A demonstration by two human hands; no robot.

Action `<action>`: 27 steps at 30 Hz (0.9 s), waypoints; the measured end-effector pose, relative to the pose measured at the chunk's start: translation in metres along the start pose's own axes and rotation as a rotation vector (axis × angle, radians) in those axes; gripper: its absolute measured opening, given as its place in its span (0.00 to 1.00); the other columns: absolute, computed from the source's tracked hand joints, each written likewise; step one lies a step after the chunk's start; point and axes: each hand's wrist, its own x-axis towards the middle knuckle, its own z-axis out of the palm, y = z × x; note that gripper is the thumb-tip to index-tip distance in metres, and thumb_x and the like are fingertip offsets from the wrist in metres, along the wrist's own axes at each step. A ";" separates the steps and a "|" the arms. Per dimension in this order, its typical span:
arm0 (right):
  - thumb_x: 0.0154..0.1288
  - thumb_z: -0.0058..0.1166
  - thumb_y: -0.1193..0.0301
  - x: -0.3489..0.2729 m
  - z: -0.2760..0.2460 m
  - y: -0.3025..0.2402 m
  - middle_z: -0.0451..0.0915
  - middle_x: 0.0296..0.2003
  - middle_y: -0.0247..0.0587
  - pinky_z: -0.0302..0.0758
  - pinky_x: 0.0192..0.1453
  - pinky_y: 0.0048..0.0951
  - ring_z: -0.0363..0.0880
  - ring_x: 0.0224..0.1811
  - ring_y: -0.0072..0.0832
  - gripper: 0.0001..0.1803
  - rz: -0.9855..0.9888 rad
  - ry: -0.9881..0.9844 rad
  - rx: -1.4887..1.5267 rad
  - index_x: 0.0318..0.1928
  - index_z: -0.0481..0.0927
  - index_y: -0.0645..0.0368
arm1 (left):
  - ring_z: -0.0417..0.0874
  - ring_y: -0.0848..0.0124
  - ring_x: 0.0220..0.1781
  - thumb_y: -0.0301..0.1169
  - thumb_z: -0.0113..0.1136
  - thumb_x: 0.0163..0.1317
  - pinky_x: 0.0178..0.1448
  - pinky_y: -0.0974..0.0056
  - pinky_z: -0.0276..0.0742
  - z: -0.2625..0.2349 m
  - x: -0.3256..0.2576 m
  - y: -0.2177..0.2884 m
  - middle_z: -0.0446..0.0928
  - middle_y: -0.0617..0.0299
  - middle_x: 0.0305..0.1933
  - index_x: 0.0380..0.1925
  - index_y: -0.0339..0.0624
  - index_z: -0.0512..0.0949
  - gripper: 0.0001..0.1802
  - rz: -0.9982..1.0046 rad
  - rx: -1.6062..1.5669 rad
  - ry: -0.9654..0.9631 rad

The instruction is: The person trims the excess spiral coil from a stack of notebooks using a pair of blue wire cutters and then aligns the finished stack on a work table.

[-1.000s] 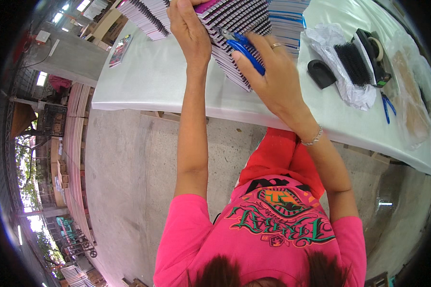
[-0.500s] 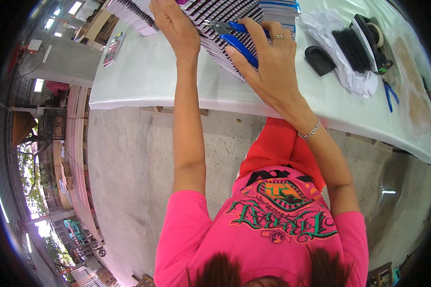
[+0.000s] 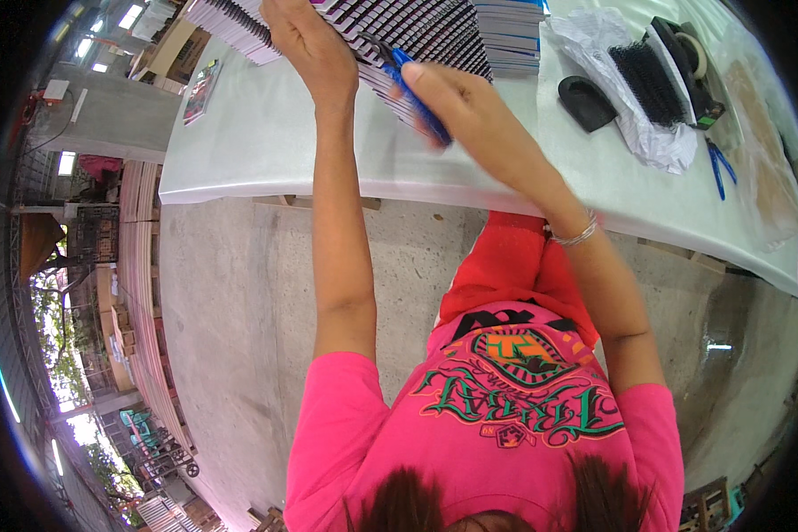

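Note:
A stack of spiral-bound notebooks (image 3: 421,34) with dark wire coils lies on the table at the top of the head view. My left hand (image 3: 315,55) is at its left side, closed at the edge of a notebook with a purple cover; its fingertips run past the picture's upper edge. In my right hand (image 3: 465,99) is a pair of wire cutters (image 3: 425,105) with blue handles. Their dark jaws point up and left, close to the coil ends by my left hand. The right fingers are blurred and partly hidden behind the handles.
More coil-bound notebooks (image 3: 238,28) lie at the far left, near a small printed booklet (image 3: 202,91). At right are a black cap-like piece (image 3: 586,104), black coils (image 3: 649,84) on white paper, a tape dispenser (image 3: 706,108) and another blue-handled tool (image 3: 721,170). The white table's front edge (image 3: 399,194) runs before me.
My right hand has turned and shifted left with the wire cutters, whose handles are now closer together. My left hand and the notebooks sit slightly further left and higher in the picture.

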 end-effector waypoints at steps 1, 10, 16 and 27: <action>0.71 0.56 0.52 0.002 -0.006 -0.004 0.76 0.37 0.48 0.71 0.47 0.42 0.76 0.42 0.40 0.26 0.083 -0.077 0.102 0.56 0.78 0.60 | 0.78 0.62 0.49 0.44 0.33 0.82 0.61 0.59 0.70 -0.002 0.000 -0.002 0.80 0.53 0.43 0.37 0.34 0.80 0.29 0.027 0.018 -0.004; 0.66 0.61 0.50 -0.011 0.000 -0.001 0.75 0.48 0.51 0.64 0.54 0.48 0.71 0.49 0.45 0.29 -0.140 0.169 -0.342 0.59 0.77 0.56 | 0.77 0.64 0.47 0.45 0.33 0.82 0.60 0.60 0.70 0.000 -0.001 -0.001 0.79 0.54 0.41 0.37 0.34 0.79 0.29 0.038 -0.001 -0.015; 0.66 0.61 0.51 -0.010 0.009 0.002 0.75 0.45 0.50 0.65 0.53 0.46 0.71 0.47 0.43 0.28 -0.208 0.217 -0.392 0.58 0.78 0.55 | 0.77 0.64 0.48 0.45 0.33 0.82 0.60 0.60 0.70 0.000 -0.001 0.001 0.79 0.54 0.42 0.38 0.34 0.79 0.29 0.011 -0.025 -0.004; 0.70 0.58 0.51 -0.014 0.005 0.005 0.78 0.40 0.53 0.71 0.47 0.45 0.77 0.42 0.44 0.25 -0.004 0.083 0.026 0.54 0.79 0.60 | 0.77 0.64 0.48 0.44 0.33 0.82 0.60 0.61 0.70 0.000 0.000 -0.002 0.79 0.54 0.42 0.38 0.34 0.79 0.29 0.060 0.016 -0.020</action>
